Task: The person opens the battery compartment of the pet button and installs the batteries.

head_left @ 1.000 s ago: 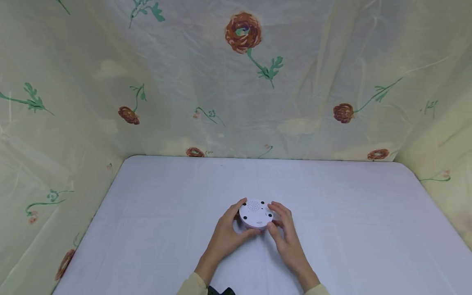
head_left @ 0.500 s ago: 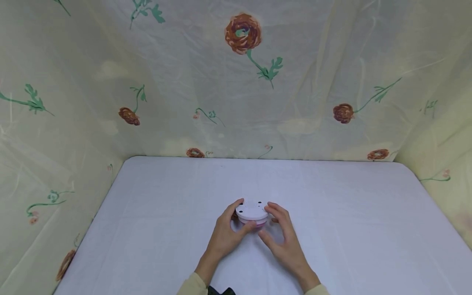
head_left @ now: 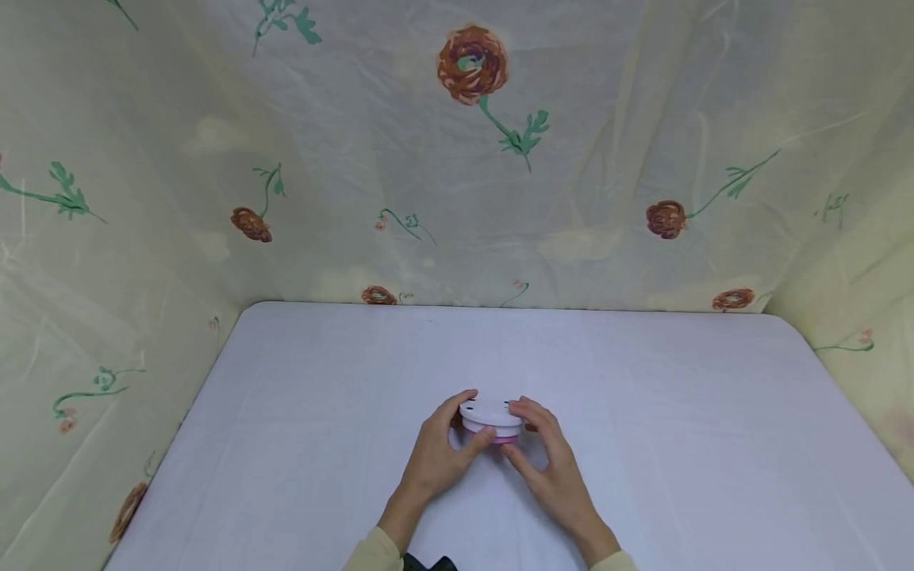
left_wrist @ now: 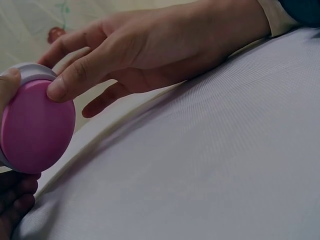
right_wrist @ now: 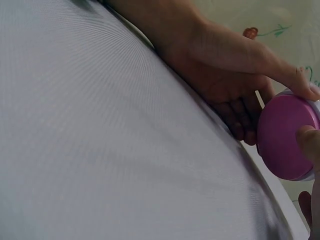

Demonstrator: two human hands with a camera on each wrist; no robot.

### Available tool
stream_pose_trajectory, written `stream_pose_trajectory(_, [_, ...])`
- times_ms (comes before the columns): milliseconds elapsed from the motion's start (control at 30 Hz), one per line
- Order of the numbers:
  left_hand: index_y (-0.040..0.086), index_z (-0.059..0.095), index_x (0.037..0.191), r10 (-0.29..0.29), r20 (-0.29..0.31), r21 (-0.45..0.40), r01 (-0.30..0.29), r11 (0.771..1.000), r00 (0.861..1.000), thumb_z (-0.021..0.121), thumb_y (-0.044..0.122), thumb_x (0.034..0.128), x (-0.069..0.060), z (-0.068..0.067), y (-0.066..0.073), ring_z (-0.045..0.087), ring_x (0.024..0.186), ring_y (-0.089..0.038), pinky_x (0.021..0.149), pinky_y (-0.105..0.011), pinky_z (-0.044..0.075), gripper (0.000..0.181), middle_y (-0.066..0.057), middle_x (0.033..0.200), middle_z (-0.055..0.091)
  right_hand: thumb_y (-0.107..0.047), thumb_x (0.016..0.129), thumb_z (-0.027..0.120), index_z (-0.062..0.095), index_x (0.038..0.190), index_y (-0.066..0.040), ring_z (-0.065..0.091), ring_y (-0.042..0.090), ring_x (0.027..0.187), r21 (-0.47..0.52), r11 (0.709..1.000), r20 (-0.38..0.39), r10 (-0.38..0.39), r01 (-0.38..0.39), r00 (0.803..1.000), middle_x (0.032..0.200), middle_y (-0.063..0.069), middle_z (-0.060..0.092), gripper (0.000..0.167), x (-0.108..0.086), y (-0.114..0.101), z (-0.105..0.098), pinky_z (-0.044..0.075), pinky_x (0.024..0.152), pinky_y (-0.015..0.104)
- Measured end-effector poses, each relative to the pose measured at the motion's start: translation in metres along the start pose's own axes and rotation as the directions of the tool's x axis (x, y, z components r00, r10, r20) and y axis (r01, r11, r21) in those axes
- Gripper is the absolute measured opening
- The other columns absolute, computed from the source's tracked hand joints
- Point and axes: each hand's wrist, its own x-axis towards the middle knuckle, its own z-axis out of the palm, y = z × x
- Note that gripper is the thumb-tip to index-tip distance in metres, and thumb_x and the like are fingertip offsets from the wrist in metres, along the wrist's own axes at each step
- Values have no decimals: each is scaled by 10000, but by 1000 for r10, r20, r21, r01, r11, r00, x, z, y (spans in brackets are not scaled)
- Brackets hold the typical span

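Note:
Both hands hold a round push button (head_left: 489,413) with a white body and a pink face, off the table at mid-view. In the head view its white back, with small dark feet, is uppermost. The pink face (left_wrist: 39,131) shows in the left wrist view. My left hand (head_left: 437,456) grips the left side, fingers at the far edge and thumb on the front rim. My right hand (head_left: 553,468) pinches the right side, its thumb on the pink face and its index finger over the white back. The right wrist view shows that thumb (right_wrist: 307,140) on the pink.
A table (head_left: 321,381) under a white cloth lies below the hands. Flower-printed curtains (head_left: 343,159) stand behind it and at both sides. A small black object (head_left: 428,564) sits at the bottom edge beside the left sleeve.
The button has tilted, so its speaker holes no longer show and its white side and pink edge do. The left thumb shifted up onto the rim; the right thumb moved down to the pink face.

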Motion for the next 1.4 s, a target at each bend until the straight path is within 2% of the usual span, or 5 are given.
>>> stream_pose_trajectory(233, [124,489,1357,22,11,34,-22,999,1000,652,483,841,0,-1,1,578,1099,-105,955,-339,485,649,-51,1287,598,158,737,685,515,1218,91,471,265,1260,89,994,25,56,-58,998,1241,278,520,514,-1,3,0,436,1000,180])
stream_pose_trajectory(500, [127,491,1350,53,-3,38,-53,998,999,691,469,816,2,-1,1,569,944,-86,832,-252,507,665,-2,1153,587,136,783,649,473,1254,105,474,167,1262,163,976,39,138,-143,990,1251,280,497,503,-4,11,-1,445,998,196])
stream_pose_trajectory(867, [127,478,1341,81,8,-181,-78,980,997,731,299,824,2,-1,-3,512,1186,-175,910,-318,515,601,-36,1322,509,65,861,600,438,1330,-14,453,46,1280,251,935,59,244,-251,968,1327,215,476,502,-15,38,2,460,986,219])
stream_pose_trajectory(1033, [155,494,1304,38,27,-245,-31,969,999,734,270,824,2,-3,0,521,1191,-149,980,-335,484,549,-3,1291,553,5,890,593,440,1327,-50,480,3,1247,251,922,68,288,-295,955,1332,180,484,467,-16,38,3,474,960,206])
stream_pose_trajectory(1400, [222,510,1271,-22,43,-214,31,976,999,731,326,818,0,-5,5,569,1091,-113,942,-282,486,515,75,1221,588,-6,899,586,448,1306,-25,518,-16,1197,287,887,78,355,-362,931,1307,218,518,430,-16,35,3,468,943,162])
